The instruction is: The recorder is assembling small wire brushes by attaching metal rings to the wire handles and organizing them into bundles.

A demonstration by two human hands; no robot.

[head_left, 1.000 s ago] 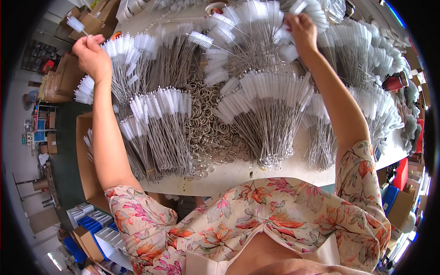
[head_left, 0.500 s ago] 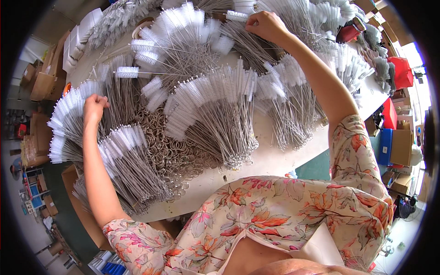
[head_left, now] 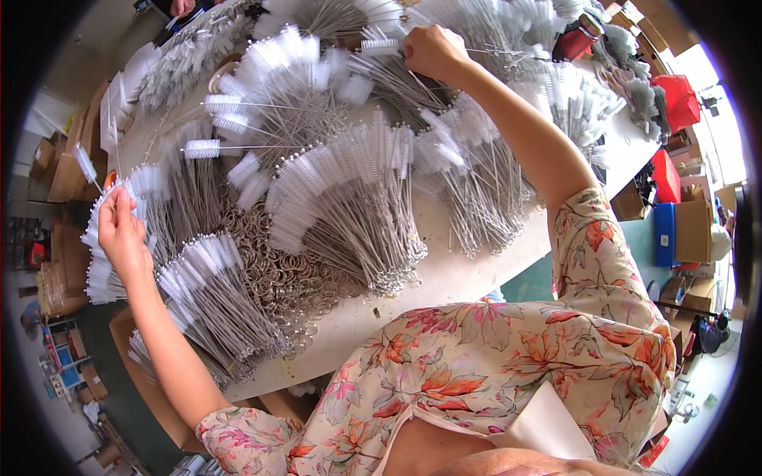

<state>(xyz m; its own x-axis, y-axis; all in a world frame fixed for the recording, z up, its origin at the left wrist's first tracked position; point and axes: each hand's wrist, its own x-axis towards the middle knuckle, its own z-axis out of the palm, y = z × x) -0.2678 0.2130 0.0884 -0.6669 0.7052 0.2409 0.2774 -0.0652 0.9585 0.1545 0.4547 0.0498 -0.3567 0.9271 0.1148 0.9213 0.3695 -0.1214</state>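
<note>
A white table is covered with fanned bundles of thin wire brushes with white bristle tips. My left hand is at the far left, pinching one wire brush by its stem above a brush bundle. My right hand reaches to the far side and closes on a single brush lying across a bundle. A heap of small metal rings lies between the bundles near the table's middle.
Cardboard boxes stand on the floor at the left. Red and blue bins and more boxes sit to the right of the table. Grey brushes lie at the far right. Another person's hand shows at the top edge.
My left hand dropped from holding a brush high at the far left down to the bundle at the left edge. My right hand stayed reaching over the far bundles; the view has swung.
</note>
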